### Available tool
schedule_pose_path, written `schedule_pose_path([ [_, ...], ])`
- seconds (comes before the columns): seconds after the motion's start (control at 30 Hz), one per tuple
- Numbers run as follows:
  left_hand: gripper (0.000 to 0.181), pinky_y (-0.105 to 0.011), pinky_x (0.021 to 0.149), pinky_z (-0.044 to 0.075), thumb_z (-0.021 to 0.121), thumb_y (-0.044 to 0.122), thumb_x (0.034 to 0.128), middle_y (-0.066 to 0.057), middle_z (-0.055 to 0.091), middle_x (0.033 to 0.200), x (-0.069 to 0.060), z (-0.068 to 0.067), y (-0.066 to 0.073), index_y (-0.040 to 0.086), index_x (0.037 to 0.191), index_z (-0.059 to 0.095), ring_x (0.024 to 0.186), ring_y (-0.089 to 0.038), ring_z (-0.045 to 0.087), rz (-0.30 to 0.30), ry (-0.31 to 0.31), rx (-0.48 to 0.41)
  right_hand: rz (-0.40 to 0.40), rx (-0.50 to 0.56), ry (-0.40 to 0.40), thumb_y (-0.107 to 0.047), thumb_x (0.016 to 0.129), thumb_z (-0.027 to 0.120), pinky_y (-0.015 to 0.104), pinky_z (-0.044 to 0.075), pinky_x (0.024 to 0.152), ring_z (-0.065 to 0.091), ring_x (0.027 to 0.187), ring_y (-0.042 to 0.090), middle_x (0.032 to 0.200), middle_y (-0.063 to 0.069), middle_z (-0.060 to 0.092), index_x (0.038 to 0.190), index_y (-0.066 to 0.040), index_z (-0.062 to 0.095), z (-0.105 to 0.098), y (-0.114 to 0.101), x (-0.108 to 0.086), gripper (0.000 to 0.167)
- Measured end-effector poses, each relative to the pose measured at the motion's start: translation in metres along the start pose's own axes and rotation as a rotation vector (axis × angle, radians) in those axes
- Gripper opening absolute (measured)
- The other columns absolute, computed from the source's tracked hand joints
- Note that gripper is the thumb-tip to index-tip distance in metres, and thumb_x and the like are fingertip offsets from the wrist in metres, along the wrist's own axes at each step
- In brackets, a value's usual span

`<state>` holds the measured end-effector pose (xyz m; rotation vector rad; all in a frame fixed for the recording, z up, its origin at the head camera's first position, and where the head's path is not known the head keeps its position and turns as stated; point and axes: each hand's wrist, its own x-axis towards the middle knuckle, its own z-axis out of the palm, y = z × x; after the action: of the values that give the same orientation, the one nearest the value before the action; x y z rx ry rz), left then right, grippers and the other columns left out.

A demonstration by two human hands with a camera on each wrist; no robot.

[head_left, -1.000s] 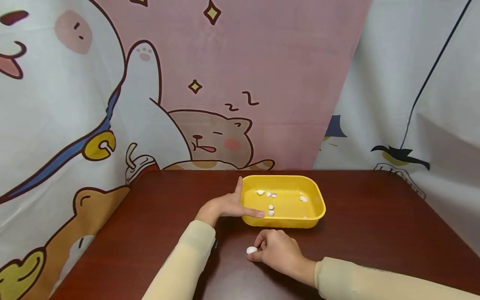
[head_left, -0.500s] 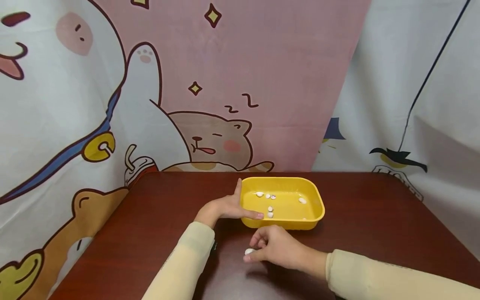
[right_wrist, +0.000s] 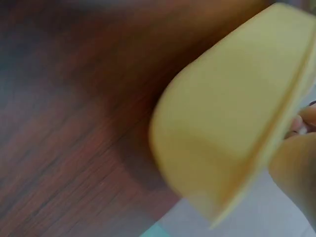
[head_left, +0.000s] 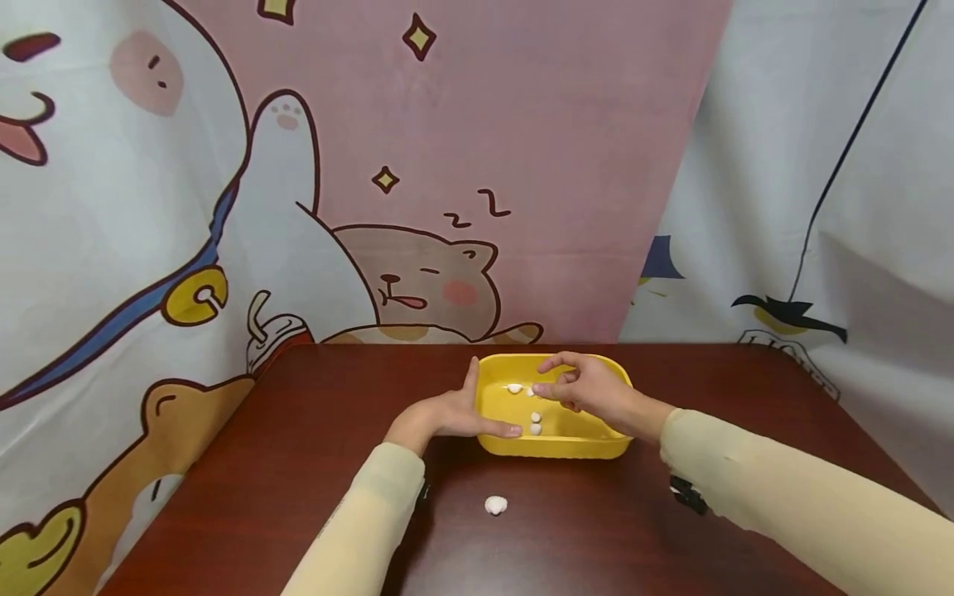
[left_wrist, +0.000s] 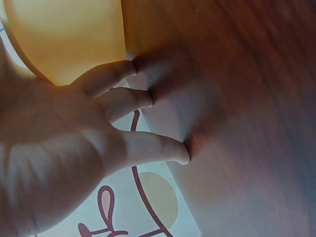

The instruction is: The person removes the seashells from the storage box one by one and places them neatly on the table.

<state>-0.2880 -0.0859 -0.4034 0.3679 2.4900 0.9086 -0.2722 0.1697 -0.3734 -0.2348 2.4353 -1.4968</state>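
Note:
A yellow plastic tray (head_left: pixel 551 448) stands on the table, holding several small white shells (head_left: pixel 514 388). My left hand (head_left: pixel 445 414) braces its left end, thumb lying along the front rim and straight fingers down its side; the left wrist view shows fingertips (left_wrist: pixel 182 153) touching the table. Over the inside of the tray is my right hand (head_left: pixel 592 387), index finger and thumb apart with nothing visible between them. The thumb tip is near a small shell (head_left: pixel 530 392), partly covering the group there. A white scalloped shell (head_left: pixel 495 505) lies on the table in front of the tray.
The table (head_left: pixel 313 472) is dark reddish wood. A printed cloth (head_left: pixel 581 165) hangs directly behind its far edge and along both sides. A small black device (head_left: pixel 687 494) sits under the right sleeve at the wrist.
My right hand has let the scalloped shell rest on the table and moved up and forward over the tray, its fingers now spread. The left hand and tray have stayed in place.

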Motion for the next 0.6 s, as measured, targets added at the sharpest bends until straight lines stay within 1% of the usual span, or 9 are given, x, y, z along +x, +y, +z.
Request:
schedule_pose_path([
  [0.1, 0.147, -0.058, 0.125, 0.038, 0.082, 0.073, 0.0775, -0.023, 0.032, 0.172, -0.002, 0.000, -0.001, 0.021, 0.169, -0.021, 0.148, -0.037, 0.048, 0.004, 0.003, -0.013, 0.023, -0.047, -0.007, -0.029, 0.096, 0.082, 0.032, 0.045, 0.066, 0.051, 0.072, 0.020, 0.075, 0.001, 0.055, 0.142, -0.004, 0.057, -0.001, 0.012, 0.012, 0.058],
  [0.17, 0.147, -0.058, 0.125, 0.038, 0.081, 0.073, 0.0777, -0.023, 0.032, 0.172, -0.002, 0.001, -0.003, 0.021, 0.169, -0.021, 0.147, -0.037, 0.049, 0.003, 0.006, -0.013, 0.038, -0.050, -0.028, -0.025, 0.095, 0.082, 0.032, 0.045, 0.065, 0.051, 0.070, 0.020, 0.074, 0.001, 0.055, 0.142, -0.005, 0.058, 0.001, 0.019, 0.019, 0.056],
  [0.23, 0.147, -0.058, 0.124, 0.038, 0.081, 0.074, 0.0776, -0.023, 0.032, 0.172, -0.003, 0.002, -0.005, 0.021, 0.169, -0.021, 0.147, -0.037, 0.049, -0.005, 0.007, -0.013, 0.042, -0.051, -0.047, -0.021, 0.096, 0.081, 0.031, 0.043, 0.064, 0.049, 0.066, 0.020, 0.070, 0.000, 0.052, 0.142, -0.004, 0.057, 0.005, 0.025, 0.024, 0.054],
  [0.3, 0.147, -0.057, 0.124, 0.039, 0.082, 0.073, 0.0777, -0.023, 0.033, 0.172, -0.003, 0.004, -0.006, 0.021, 0.169, -0.021, 0.146, -0.037, 0.050, -0.006, 0.008, -0.018, 0.046, -0.048, -0.056, -0.018, 0.096, 0.080, 0.030, 0.042, 0.062, 0.046, 0.063, 0.018, 0.067, -0.001, 0.048, 0.140, -0.004, 0.059, 0.009, 0.031, 0.027, 0.051],
  [0.33, 0.147, -0.057, 0.124, 0.039, 0.082, 0.073, 0.0776, -0.023, 0.034, 0.171, -0.003, 0.004, -0.006, 0.021, 0.169, -0.021, 0.145, -0.037, 0.050, -0.004, 0.007, -0.018, 0.051, -0.048, -0.055, -0.017, 0.096, 0.080, 0.029, 0.041, 0.062, 0.045, 0.063, 0.018, 0.068, -0.001, 0.047, 0.139, -0.004, 0.060, 0.011, 0.033, 0.029, 0.050],
  [0.4, 0.147, -0.056, 0.124, 0.039, 0.081, 0.074, 0.0773, -0.023, 0.033, 0.172, -0.002, 0.005, -0.006, 0.022, 0.169, -0.021, 0.146, -0.037, 0.050, 0.002, 0.005, -0.015, 0.043, -0.079, -0.051, -0.016, 0.096, 0.080, 0.028, 0.040, 0.062, 0.043, 0.063, 0.016, 0.070, -0.001, 0.046, 0.136, -0.004, 0.062, 0.012, 0.038, 0.030, 0.046],
  [0.53, 0.147, -0.056, 0.124, 0.039, 0.081, 0.075, 0.0776, -0.023, 0.029, 0.174, -0.002, 0.002, -0.003, 0.022, 0.169, -0.022, 0.148, -0.037, 0.049, 0.017, 0.004, 0.001, 0.023, -0.136, -0.063, -0.015, 0.095, 0.080, 0.027, 0.041, 0.064, 0.046, 0.068, 0.016, 0.076, 0.000, 0.047, 0.132, -0.005, 0.067, 0.012, 0.043, 0.032, 0.040],
  [0.6, 0.147, -0.056, 0.124, 0.040, 0.081, 0.074, 0.0779, -0.022, 0.028, 0.174, -0.002, 0.000, -0.001, 0.021, 0.169, -0.022, 0.147, -0.037, 0.050, 0.019, 0.003, 0.003, 0.006, -0.162, -0.073, -0.016, 0.096, 0.080, 0.026, 0.041, 0.064, 0.047, 0.068, 0.017, 0.074, 0.000, 0.047, 0.130, -0.006, 0.069, 0.012, 0.042, 0.033, 0.038],
])
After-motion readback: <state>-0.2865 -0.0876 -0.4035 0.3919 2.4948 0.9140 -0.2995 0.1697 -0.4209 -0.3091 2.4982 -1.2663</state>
